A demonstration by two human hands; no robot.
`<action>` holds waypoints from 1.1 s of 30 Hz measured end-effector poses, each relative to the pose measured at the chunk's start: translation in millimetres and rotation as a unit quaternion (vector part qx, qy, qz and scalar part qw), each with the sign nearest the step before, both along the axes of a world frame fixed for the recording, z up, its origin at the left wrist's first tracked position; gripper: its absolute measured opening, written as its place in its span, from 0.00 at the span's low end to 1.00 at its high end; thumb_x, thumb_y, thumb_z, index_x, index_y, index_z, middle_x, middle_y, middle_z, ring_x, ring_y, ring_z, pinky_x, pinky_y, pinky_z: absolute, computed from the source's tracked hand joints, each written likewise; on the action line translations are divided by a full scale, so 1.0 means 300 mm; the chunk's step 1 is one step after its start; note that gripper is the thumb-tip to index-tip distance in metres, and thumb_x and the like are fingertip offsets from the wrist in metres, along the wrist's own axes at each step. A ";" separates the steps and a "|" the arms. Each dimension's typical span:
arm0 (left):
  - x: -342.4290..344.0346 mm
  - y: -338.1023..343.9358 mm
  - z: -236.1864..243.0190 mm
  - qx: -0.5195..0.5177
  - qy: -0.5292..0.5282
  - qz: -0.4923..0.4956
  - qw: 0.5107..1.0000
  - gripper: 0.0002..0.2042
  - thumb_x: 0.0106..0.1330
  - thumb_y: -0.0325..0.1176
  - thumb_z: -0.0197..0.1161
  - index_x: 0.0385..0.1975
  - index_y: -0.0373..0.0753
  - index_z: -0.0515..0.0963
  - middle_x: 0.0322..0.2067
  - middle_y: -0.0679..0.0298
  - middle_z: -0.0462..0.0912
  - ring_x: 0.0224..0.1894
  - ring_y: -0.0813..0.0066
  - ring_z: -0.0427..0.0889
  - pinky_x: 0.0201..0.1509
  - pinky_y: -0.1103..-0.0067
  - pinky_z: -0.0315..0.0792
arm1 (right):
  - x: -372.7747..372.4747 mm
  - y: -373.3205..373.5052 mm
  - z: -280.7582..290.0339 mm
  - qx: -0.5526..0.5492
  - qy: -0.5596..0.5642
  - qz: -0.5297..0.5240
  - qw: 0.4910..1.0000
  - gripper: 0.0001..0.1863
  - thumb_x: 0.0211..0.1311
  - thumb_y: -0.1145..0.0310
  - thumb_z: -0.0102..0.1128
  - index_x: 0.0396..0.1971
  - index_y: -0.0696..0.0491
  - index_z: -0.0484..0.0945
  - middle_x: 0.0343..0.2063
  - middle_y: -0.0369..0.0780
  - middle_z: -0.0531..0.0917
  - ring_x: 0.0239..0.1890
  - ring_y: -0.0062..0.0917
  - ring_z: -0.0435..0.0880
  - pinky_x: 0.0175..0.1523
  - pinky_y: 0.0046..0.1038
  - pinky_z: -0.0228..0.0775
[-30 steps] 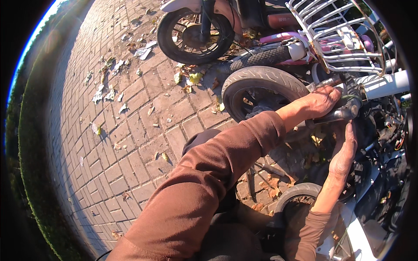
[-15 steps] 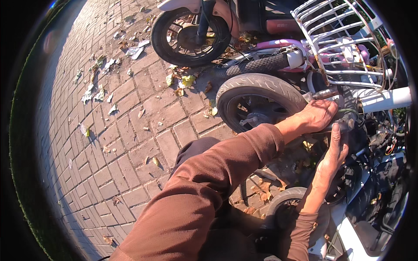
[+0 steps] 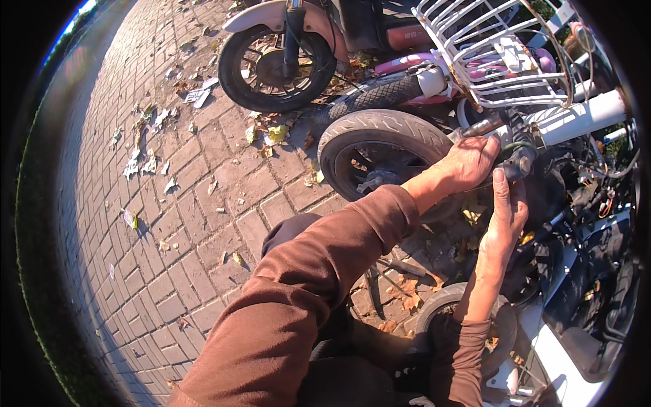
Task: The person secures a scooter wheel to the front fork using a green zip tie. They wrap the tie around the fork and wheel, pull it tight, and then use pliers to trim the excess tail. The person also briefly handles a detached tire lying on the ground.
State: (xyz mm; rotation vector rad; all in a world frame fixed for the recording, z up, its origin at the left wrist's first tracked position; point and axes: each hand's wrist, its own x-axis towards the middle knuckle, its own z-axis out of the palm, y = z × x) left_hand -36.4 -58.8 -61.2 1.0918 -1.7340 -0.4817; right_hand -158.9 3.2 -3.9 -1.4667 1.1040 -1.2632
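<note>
**Two bare hands at a metal fork clamp beside a scooter wheel**

Clock positions were read from the centre of the view, with twelve at its far edge. The left hand [image 3: 469,163] lay between two and three o'clock, its fingers curled in narrowly against the dark metal clamp [image 3: 519,166]; from where I stood, I could not tell what, if anything, they held. The right hand [image 3: 502,220] stood at three o'clock, just below the left, with its thumb upright at the near end of the clamp. Its other fingers were partly hidden, so I could not tell their grip.

The clamp itself sat between two and three o'clock, near a white tube [image 3: 580,119] that ran outward beyond it. A worn tyre [image 3: 386,122] lay between one and two o'clock, just beside the left wrist. Farther out at two o'clock was a white wire basket [image 3: 495,68] with rusted edges; toward eleven stood the spoked front wheel [image 3: 271,68] of a parked scooter.

A smaller wheel [image 3: 434,302] showed between four and five o'clock, beside brown leaves [image 3: 409,298]. Brick paving [image 3: 190,237] spread toward nine o'clock, and brown sleeves [image 3: 271,319] covered both forearms.
</note>
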 end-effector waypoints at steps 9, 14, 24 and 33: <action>0.048 -0.002 0.024 0.052 0.040 -0.075 0.995 0.16 0.77 0.37 0.35 0.45 0.31 0.68 0.50 0.38 0.76 0.55 0.41 0.75 0.58 0.61 0.69 | 0.016 -0.017 -0.005 0.004 -0.035 -0.020 0.999 0.24 0.59 0.56 0.70 0.46 0.59 0.79 0.40 0.36 0.81 0.45 0.20 0.76 0.55 0.22 0.63; 0.109 -0.008 0.046 0.083 -0.044 -0.073 0.993 0.18 0.75 0.39 0.44 0.59 0.37 0.68 0.51 0.48 0.78 0.54 0.54 0.78 0.58 0.65 0.73 | -0.025 -0.031 -0.020 0.042 -0.047 0.008 0.998 0.23 0.57 0.57 0.72 0.47 0.57 0.80 0.42 0.34 0.81 0.45 0.16 0.77 0.57 0.20 0.63; 0.134 -0.016 0.016 -0.071 -0.171 0.001 0.983 0.21 0.71 0.29 0.47 0.64 0.38 0.63 0.56 0.50 0.74 0.60 0.51 0.72 0.64 0.67 0.66 | -0.103 -0.074 -0.039 -0.015 0.031 0.081 0.996 0.32 0.55 0.47 0.73 0.49 0.57 0.79 0.40 0.39 0.86 0.43 0.22 0.84 0.51 0.24 0.72; 0.125 -0.010 0.014 -0.010 -0.088 -0.001 0.996 0.25 0.79 0.45 0.30 0.55 0.33 0.71 0.47 0.49 0.78 0.49 0.55 0.77 0.57 0.65 0.68 | -0.103 -0.105 -0.103 -0.136 0.143 0.004 0.980 0.46 0.59 0.38 0.64 0.61 0.64 0.65 0.50 0.55 0.80 0.54 0.45 0.80 0.57 0.39 0.70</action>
